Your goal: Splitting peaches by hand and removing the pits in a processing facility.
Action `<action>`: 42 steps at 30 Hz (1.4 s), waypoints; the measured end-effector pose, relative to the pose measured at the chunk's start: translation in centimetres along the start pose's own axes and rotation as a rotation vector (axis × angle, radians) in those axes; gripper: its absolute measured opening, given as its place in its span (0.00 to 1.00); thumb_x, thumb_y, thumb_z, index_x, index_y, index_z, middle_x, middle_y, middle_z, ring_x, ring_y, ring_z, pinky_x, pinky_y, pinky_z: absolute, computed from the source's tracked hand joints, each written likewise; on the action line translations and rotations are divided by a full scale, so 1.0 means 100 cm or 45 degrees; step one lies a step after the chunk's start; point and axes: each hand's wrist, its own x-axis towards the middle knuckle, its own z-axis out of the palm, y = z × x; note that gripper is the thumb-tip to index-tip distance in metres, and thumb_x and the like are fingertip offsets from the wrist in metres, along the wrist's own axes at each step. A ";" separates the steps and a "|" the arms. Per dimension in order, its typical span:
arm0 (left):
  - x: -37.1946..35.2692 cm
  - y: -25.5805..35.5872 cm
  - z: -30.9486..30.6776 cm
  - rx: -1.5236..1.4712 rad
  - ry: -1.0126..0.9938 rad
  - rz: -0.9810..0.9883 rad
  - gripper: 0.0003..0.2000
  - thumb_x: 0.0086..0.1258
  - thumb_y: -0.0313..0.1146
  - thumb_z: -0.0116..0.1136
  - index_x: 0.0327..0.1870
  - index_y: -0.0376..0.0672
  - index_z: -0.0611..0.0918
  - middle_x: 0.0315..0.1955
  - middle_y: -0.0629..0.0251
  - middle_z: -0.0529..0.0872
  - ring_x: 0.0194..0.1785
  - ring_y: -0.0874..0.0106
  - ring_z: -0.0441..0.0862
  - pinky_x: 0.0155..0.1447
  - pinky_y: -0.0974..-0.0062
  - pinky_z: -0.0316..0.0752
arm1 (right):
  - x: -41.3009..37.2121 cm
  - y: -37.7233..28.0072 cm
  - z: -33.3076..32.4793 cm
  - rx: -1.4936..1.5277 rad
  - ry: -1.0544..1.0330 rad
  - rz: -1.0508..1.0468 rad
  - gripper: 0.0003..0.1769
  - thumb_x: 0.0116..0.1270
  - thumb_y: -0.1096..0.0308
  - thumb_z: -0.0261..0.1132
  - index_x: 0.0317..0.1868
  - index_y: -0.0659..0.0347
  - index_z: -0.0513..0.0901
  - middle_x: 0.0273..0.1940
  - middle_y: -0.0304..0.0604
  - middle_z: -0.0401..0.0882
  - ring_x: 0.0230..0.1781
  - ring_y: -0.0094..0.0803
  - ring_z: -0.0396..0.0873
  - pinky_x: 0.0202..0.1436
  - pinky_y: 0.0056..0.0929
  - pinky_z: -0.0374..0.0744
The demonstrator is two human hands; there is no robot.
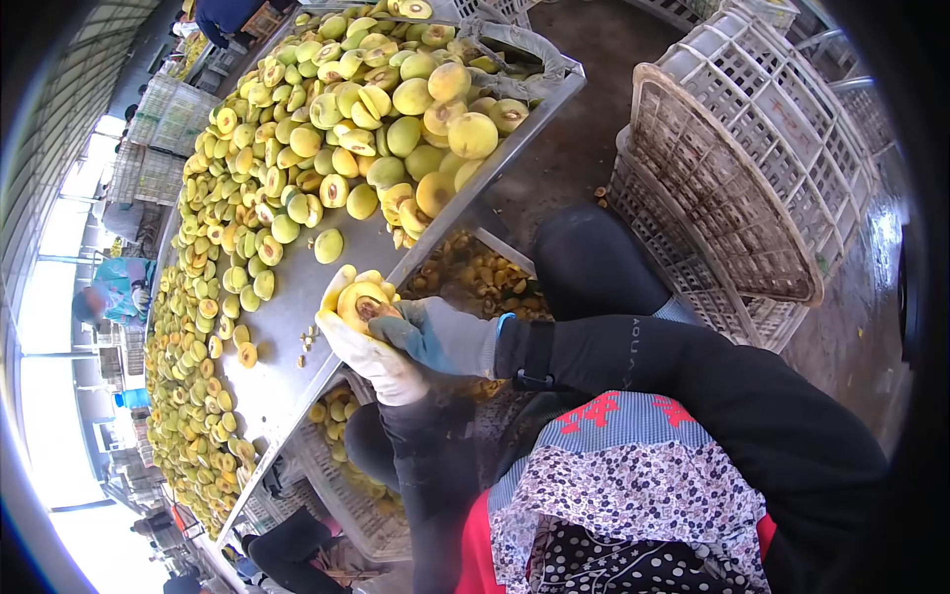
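My left hand (371, 358), in a white glove, is wrapped round a halved yellow peach (362, 303), just off the edge of the metal table (297, 342). The peach's cut face is turned up and shows a reddish-brown middle. More yellow fruit shows between the left fingers. My right hand (440, 335), in a grey and blue glove, is closed against the same peach, its thumb at the brown middle. Whatever its curled fingers hold is hidden. Many yellow-green peaches (406, 136), whole and halved, are heaped on the table beyond.
Stacked plastic crates (732, 168) stand on the wet floor to the right. Below the table edge, a crate (371, 520) holds fruit, and pits and scraps (475, 272) lie near my knee. A person (124, 289) in teal works across the table.
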 end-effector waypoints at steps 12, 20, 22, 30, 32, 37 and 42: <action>0.009 0.020 0.002 -0.142 0.061 -0.456 0.26 0.81 0.53 0.40 0.50 0.33 0.78 0.38 0.52 0.85 0.35 0.67 0.83 0.43 0.71 0.81 | -0.001 0.009 0.002 0.086 -0.169 0.033 0.22 0.82 0.53 0.51 0.50 0.61 0.84 0.42 0.43 0.87 0.44 0.24 0.78 0.51 0.32 0.76; 0.020 0.023 -0.021 -0.095 -0.288 -0.576 0.27 0.78 0.49 0.44 0.29 0.31 0.81 0.22 0.52 0.86 0.25 0.64 0.83 0.43 0.69 0.81 | -0.009 -0.044 -0.021 -0.032 -0.489 0.728 0.30 0.75 0.34 0.49 0.41 0.52 0.81 0.25 0.31 0.74 0.25 0.22 0.71 0.32 0.26 0.70; 0.024 0.013 -0.026 -0.150 -0.409 -0.435 0.27 0.79 0.47 0.43 0.24 0.33 0.79 0.21 0.52 0.86 0.25 0.65 0.82 0.54 0.67 0.77 | -0.009 -0.047 -0.022 0.200 -0.585 0.909 0.33 0.70 0.26 0.48 0.34 0.48 0.79 0.20 0.27 0.67 0.16 0.21 0.64 0.21 0.23 0.65; 0.015 0.011 -0.020 -0.727 -0.191 -0.561 0.21 0.81 0.47 0.41 0.32 0.40 0.76 0.24 0.56 0.83 0.24 0.64 0.79 0.42 0.63 0.80 | -0.004 -0.029 -0.013 -0.114 -0.471 0.620 0.31 0.73 0.34 0.54 0.40 0.56 0.83 0.26 0.36 0.77 0.26 0.27 0.74 0.31 0.30 0.72; 0.019 0.008 -0.021 -0.796 -0.081 -0.592 0.17 0.79 0.48 0.44 0.34 0.46 0.75 0.27 0.62 0.81 0.25 0.65 0.77 0.33 0.65 0.78 | -0.003 -0.004 -0.004 -0.172 -0.357 0.291 0.27 0.77 0.43 0.56 0.41 0.62 0.84 0.33 0.40 0.84 0.36 0.26 0.79 0.43 0.28 0.78; 0.031 0.012 -0.047 -1.044 0.183 -0.671 0.12 0.75 0.47 0.49 0.36 0.51 0.75 0.31 0.68 0.80 0.31 0.69 0.78 0.31 0.70 0.77 | -0.014 -0.028 -0.002 -0.417 -0.478 0.347 0.21 0.75 0.47 0.59 0.46 0.57 0.85 0.36 0.46 0.87 0.38 0.36 0.84 0.48 0.32 0.78; 0.019 0.031 -0.144 -0.190 0.465 -0.263 0.20 0.76 0.47 0.55 0.57 0.40 0.78 0.50 0.59 0.83 0.49 0.66 0.82 0.52 0.65 0.80 | -0.011 -0.033 -0.013 -0.977 -0.398 0.426 0.28 0.75 0.43 0.53 0.45 0.61 0.85 0.38 0.55 0.86 0.44 0.53 0.84 0.52 0.45 0.78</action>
